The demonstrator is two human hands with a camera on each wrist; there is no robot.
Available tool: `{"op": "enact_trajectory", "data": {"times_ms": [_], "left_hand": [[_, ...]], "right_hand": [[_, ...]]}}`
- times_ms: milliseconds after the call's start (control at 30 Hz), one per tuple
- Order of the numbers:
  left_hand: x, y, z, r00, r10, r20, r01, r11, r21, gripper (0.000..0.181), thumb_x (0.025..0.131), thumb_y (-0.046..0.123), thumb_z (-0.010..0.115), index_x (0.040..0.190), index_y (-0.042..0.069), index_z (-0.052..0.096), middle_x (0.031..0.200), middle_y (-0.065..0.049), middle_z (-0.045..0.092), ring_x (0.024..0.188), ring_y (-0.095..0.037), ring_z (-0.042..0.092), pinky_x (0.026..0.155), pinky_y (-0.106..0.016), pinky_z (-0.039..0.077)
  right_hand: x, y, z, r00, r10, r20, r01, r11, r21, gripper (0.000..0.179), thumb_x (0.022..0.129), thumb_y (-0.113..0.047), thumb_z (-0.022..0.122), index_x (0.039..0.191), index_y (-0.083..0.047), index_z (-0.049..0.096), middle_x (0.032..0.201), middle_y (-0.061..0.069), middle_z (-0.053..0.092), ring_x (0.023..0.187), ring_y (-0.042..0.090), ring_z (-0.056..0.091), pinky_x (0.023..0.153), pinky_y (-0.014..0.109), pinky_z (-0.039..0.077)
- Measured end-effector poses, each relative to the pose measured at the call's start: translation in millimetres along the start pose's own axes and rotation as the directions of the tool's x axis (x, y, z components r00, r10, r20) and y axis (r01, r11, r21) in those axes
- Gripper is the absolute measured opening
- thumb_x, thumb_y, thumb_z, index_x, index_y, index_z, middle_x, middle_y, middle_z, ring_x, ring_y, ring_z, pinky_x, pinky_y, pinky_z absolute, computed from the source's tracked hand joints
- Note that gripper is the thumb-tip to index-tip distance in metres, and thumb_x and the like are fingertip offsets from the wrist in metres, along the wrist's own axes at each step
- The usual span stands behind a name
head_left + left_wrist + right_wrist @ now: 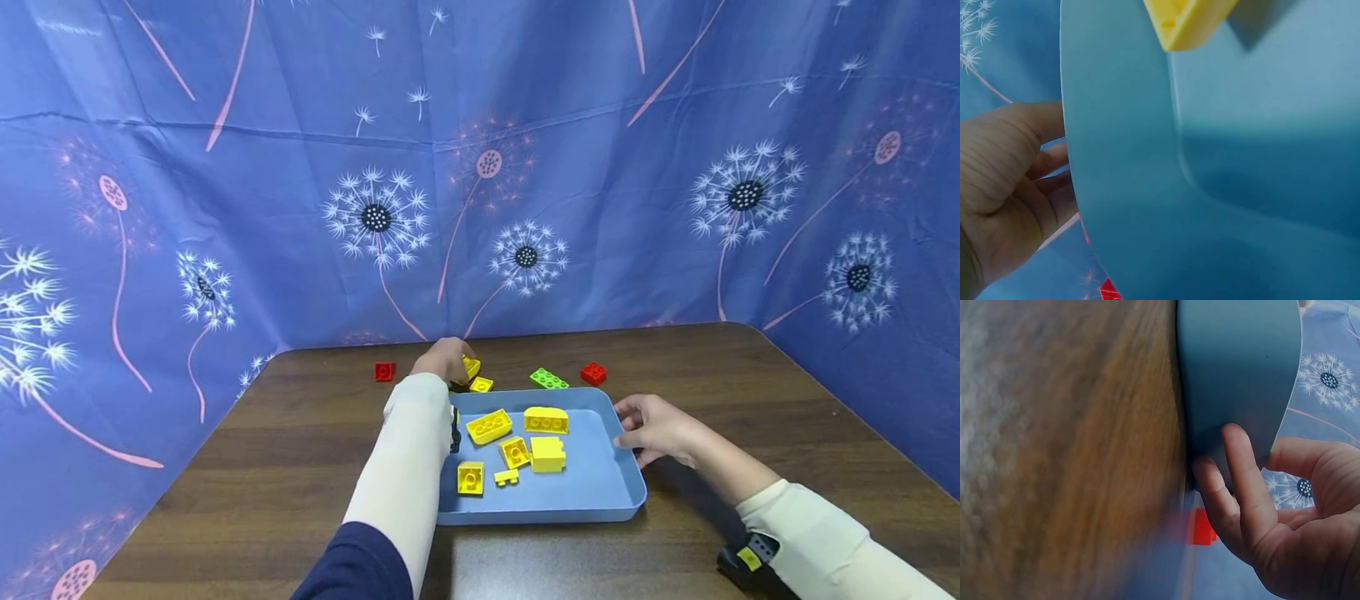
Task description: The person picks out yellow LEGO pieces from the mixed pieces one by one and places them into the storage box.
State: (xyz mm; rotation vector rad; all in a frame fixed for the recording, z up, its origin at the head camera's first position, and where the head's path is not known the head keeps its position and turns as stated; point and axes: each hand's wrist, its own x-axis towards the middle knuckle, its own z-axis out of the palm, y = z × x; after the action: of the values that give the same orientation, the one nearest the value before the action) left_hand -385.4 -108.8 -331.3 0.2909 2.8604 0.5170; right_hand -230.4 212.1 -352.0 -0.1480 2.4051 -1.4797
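Observation:
A shallow blue-grey tray (pixel 592 500) on the table holds several yellow toy bricks, among them a long yellow brick (pixel 489 427) and a square block (pixel 547 455). My left hand (pixel 441 362) reaches past the tray's far left corner, beside a yellow brick (pixel 472 367) and a smaller yellow brick (pixel 482 384). In the left wrist view the tray wall (pixel 1116 156) hides the fingertips of that left hand (pixel 1010 181), so its hold is unclear. My right hand (pixel 660 427) grips the tray's right side; in the right wrist view its fingers (pixel 1247 469) lie against the outer wall.
Behind the tray lie a green brick (pixel 548 379) and a red brick (pixel 593 373). Another red brick (pixel 385 372) lies further left, past the left hand. A blue dandelion-print cloth (pixel 465 208) hangs along the back and sides of the brown wooden table (pixel 300 467).

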Motion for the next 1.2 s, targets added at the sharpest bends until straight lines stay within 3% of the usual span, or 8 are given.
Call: {"op": "enact_trajectory", "data": {"times_ms": [100, 200, 300, 467, 567, 700, 900, 1200], "left_hand": [[-0.7, -2.8, -1.4, 1.000, -0.024, -0.008, 0.024, 0.999, -0.046, 0.048, 0.079, 0.000, 0.074, 0.125, 0.012, 0.066, 0.127, -0.013, 0.058, 0.086, -0.023, 0.058, 0.058, -0.027, 0.054], [-0.7, -4.3, -3.8, 1.000, -0.029, -0.011, 0.029, 0.998, -0.055, 0.046, 0.079, 0.001, 0.074, 0.123, 0.011, 0.067, 0.130, -0.014, 0.057, 0.075, -0.023, 0.060, 0.054, -0.027, 0.051], [-0.8, -3.9, -7.0, 0.999, -0.027, -0.019, 0.026, 0.997, -0.066, 0.044, 0.081, 0.001, 0.074, 0.124, 0.011, 0.067, 0.129, -0.014, 0.058, 0.070, -0.025, 0.064, 0.056, -0.029, 0.053], [-2.7, -1.5, -11.2, 0.999, 0.025, -0.047, -0.028, 0.997, -0.067, 0.043, 0.081, 0.001, 0.074, 0.123, 0.009, 0.068, 0.124, -0.014, 0.061, 0.068, -0.022, 0.065, 0.063, -0.031, 0.057], [-4.9, 0.2, -13.9, 0.996, 0.058, -0.065, -0.061, 0.997, -0.041, 0.042, 0.080, 0.001, 0.074, 0.121, 0.008, 0.069, 0.120, -0.014, 0.063, 0.066, -0.020, 0.062, 0.059, -0.028, 0.056], [-8.3, 4.7, -19.3, 0.992, 0.104, -0.073, -0.103, 0.995, 0.011, 0.042, 0.080, 0.002, 0.074, 0.122, 0.008, 0.069, 0.122, -0.013, 0.062, 0.080, -0.021, 0.061, 0.060, -0.026, 0.054], [-11.1, 15.3, -27.9, 0.972, 0.217, -0.086, -0.207, 0.971, 0.116, 0.041, 0.080, 0.006, 0.075, 0.121, 0.009, 0.069, 0.125, -0.009, 0.063, 0.114, -0.025, 0.056, 0.088, -0.034, 0.052], [-19.4, 46.0, -34.7, 0.921, 0.379, -0.086, -0.356, 0.912, 0.203, 0.040, 0.082, 0.006, 0.072, 0.122, 0.010, 0.069, 0.122, -0.003, 0.066, 0.120, -0.024, 0.054, 0.099, -0.035, 0.047]], "right_hand": [[0.5, 0, 0, 1.000, -0.003, 0.010, 0.003, 1.000, -0.001, 0.060, 0.083, 0.008, 0.067, 0.132, 0.020, 0.034, 0.096, 0.021, 0.059, 0.074, 0.025, 0.065, 0.060, 0.043, 0.059], [0.9, -1, 0, 1.000, 0.002, 0.014, -0.002, 1.000, -0.005, 0.060, 0.083, 0.008, 0.066, 0.132, 0.020, 0.034, 0.097, 0.021, 0.058, 0.074, 0.025, 0.065, 0.059, 0.043, 0.059], [0.9, -2, -1, 1.000, 0.006, 0.015, -0.006, 1.000, -0.007, 0.060, 0.083, 0.008, 0.066, 0.132, 0.020, 0.034, 0.097, 0.021, 0.059, 0.074, 0.025, 0.065, 0.059, 0.043, 0.059], [1.0, -2, 0, 1.000, 0.010, 0.008, -0.010, 1.000, -0.011, 0.059, 0.083, 0.009, 0.066, 0.132, 0.020, 0.035, 0.095, 0.021, 0.059, 0.074, 0.025, 0.066, 0.060, 0.043, 0.059], [0.7, -2, 0, 1.000, 0.006, 0.005, -0.006, 1.000, -0.017, 0.058, 0.083, 0.008, 0.066, 0.131, 0.020, 0.036, 0.094, 0.020, 0.059, 0.074, 0.025, 0.066, 0.060, 0.043, 0.059], [-0.6, -1, 0, 1.000, -0.008, 0.008, 0.008, 1.000, -0.004, 0.056, 0.083, 0.008, 0.066, 0.130, 0.020, 0.037, 0.094, 0.020, 0.060, 0.074, 0.025, 0.066, 0.060, 0.043, 0.059], [-0.7, 0, 0, 1.000, -0.018, 0.008, 0.018, 1.000, -0.001, 0.057, 0.084, 0.008, 0.066, 0.131, 0.021, 0.037, 0.095, 0.020, 0.058, 0.075, 0.024, 0.064, 0.060, 0.043, 0.059], [0.6, 1, 0, 1.000, -0.012, 0.013, 0.012, 1.000, -0.002, 0.057, 0.084, 0.008, 0.066, 0.131, 0.021, 0.036, 0.094, 0.020, 0.058, 0.074, 0.024, 0.064, 0.059, 0.042, 0.059]]}}
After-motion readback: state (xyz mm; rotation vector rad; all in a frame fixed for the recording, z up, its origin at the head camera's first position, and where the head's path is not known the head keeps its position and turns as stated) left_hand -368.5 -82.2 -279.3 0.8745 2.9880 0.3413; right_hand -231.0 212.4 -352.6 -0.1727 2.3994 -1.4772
